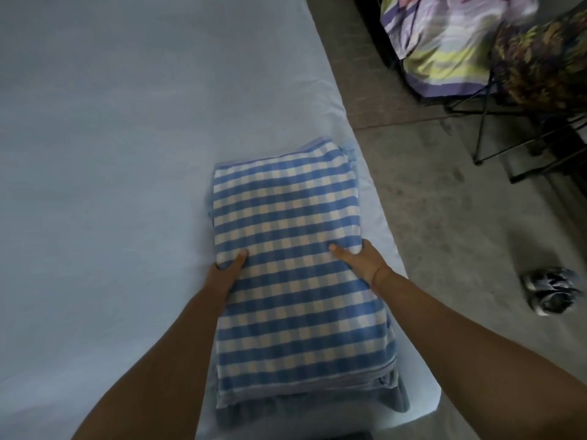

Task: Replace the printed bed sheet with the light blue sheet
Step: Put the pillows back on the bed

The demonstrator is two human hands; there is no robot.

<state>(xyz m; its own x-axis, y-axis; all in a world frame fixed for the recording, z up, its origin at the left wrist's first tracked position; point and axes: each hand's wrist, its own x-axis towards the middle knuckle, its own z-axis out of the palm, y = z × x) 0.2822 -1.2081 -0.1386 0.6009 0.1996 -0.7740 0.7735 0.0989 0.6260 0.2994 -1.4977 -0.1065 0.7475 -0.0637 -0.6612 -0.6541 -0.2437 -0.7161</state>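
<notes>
Fingers of our left hand [226,272] and right hand [360,261] grip opposite edges of the folded blue-checked cloth [292,217]; the light blue sheet [95,154] lies beneath.

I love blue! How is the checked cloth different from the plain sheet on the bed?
The checked cloth has blue and white squares; the light blue sheet is plain. The checked cloth is folded thick; the light blue sheet lies spread flat. The left hand and right hand grip the checked cloth, not the light blue sheet. Both are blue.
</notes>
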